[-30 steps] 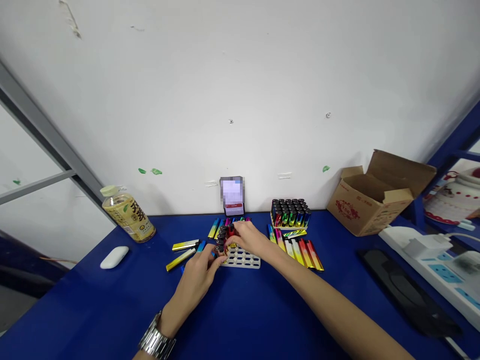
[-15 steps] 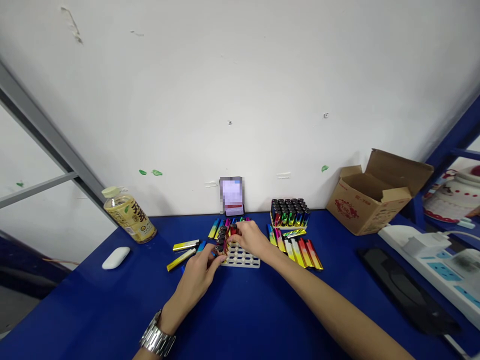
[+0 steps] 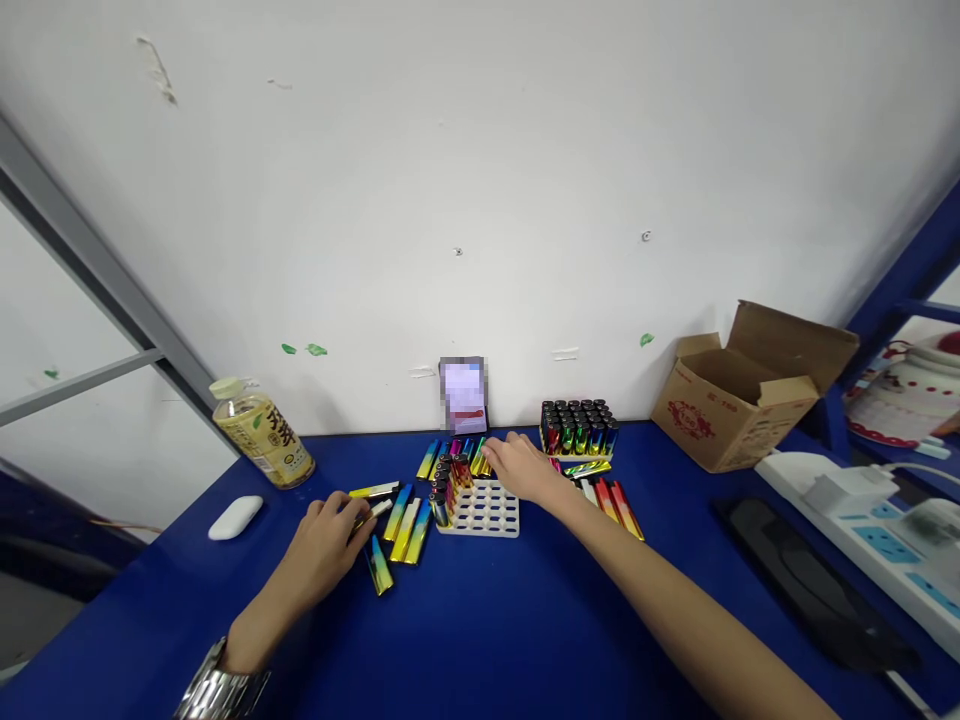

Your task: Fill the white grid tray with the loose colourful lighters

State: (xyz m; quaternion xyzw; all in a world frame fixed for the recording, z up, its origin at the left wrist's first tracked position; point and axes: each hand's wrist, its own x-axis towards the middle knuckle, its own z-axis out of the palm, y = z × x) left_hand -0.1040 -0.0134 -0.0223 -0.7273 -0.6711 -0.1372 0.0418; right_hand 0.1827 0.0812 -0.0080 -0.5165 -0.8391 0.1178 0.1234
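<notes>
My left hand (image 3: 324, 540), with a metal watch on the wrist, is closed with thumb and fingers on a yellow lighter (image 3: 381, 508) lying at the left. Several blue-and-yellow lighters (image 3: 417, 533) lie beside it. A white tray with holes (image 3: 491, 512) sits in the middle. Several lighters with black tops (image 3: 441, 495) stand upright along its left side and part of its back row. Behind the tray, my right hand (image 3: 519, 468) pinches a green-and-yellow lighter (image 3: 478, 456) in a row of lying ones; its fingertips partly cover it.
A filled tray of upright lighters (image 3: 577, 430) stands at the back, with loose red-and-yellow lighters (image 3: 624, 508) in front. A phone (image 3: 465, 398) leans on the wall. A bottle (image 3: 264, 435) and white case (image 3: 235, 517) are left; an open carton (image 3: 720, 420), black object (image 3: 810, 580) and power strip (image 3: 892, 545) right.
My left hand has left the tray and moved left to the loose lighters. The right hand has let go of a lighter standing in the tray and moved slightly back and right.
</notes>
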